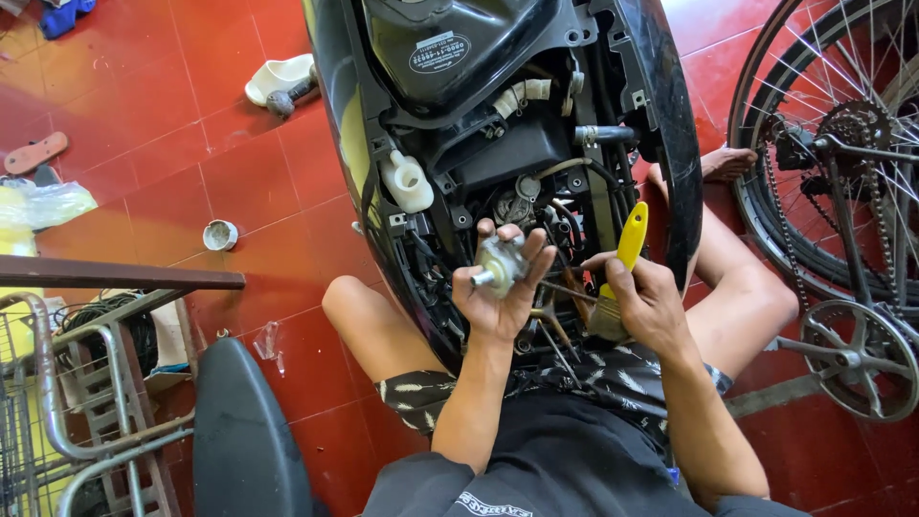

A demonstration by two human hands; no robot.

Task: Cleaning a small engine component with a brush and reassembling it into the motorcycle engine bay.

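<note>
The person's black shirt (565, 469) is closest. The left hand (498, 287) grips a small round grey metal part (500, 265), lifted out of the open black scooter body (536, 144) at twelve o'clock. The right hand (646, 302) holds a yellow-handled brush (624, 258) by it. Cleaning looks underway, refitting not yet done. Red floor tiles (191, 172); bicycle wheel (842, 144) at three o'clock.

Left hand (500, 287) fingers cover most of small grey metal part (500, 264); its far side hidden. Yellow-handled brush (622, 263): lower handle buried in right hand (643, 304), bristles blurred. Scooter body (661, 124) cut by top edge. Bicycle wheel (842, 144) cut by right edge. Metal rack (57, 412) cut at left, bottom.
</note>
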